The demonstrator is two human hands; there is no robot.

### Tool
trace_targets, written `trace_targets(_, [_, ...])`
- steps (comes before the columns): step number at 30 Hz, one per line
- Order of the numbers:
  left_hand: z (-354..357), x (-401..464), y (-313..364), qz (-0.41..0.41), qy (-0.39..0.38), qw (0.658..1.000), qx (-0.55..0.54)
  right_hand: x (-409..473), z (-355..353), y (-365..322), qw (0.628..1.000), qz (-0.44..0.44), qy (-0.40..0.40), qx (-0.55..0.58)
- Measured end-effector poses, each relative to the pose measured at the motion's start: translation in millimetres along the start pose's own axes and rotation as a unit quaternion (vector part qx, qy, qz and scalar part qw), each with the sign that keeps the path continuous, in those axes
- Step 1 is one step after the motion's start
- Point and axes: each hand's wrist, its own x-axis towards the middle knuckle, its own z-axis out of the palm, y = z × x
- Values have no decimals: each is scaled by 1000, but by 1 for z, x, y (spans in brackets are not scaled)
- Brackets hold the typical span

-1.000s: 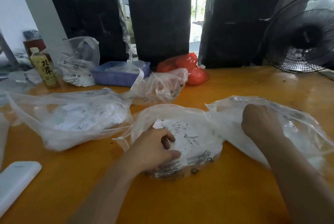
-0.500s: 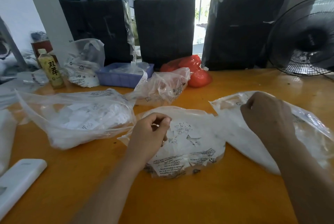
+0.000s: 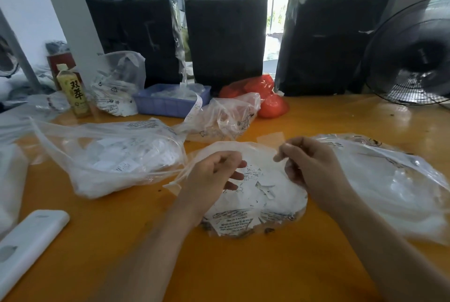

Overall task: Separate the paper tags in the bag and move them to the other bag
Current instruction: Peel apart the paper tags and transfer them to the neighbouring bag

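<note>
both hands over middle bag of paper tags on orange table. left hand loosely curled, grip unclear. right hand pinching thin film. advise: peel slowly, one tag only, then carry to right bag.

Clear plastic bags: six (some blurred). Black bundles: three. Bottle: one. Fan: one.
</note>
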Motion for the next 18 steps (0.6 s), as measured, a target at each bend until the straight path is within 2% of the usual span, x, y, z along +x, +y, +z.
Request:
trace_targets(5, [5, -4, 0, 16, -23, 999, -42, -11, 23, 3, 977, -116, 0, -182])
trace_targets(10, [5, 1, -5, 11, 35, 992, -122, -16, 34, 12, 966, -135, -14, -220])
trace_targets(12, [1, 2, -4, -2, 49, 980, -192, -14, 33, 14, 947, -140, -17, -289])
trace_targets(14, [-2, 4, -5, -10, 71, 972, -223, -12, 29, 14, 885, -176, -45, -428])
trace_targets(16, [-4, 6, -6, -23, 85, 974, -209, -11, 28, 16, 790, -242, -73, -559])
trace_targets(17, [-5, 6, -6, -29, 90, 976, -197, -10, 31, 15, 756, -267, -81, -592])
trace_targets(18, [-5, 6, -6, -33, 95, 976, -191, -11, 36, 15, 740, -290, -81, -601])
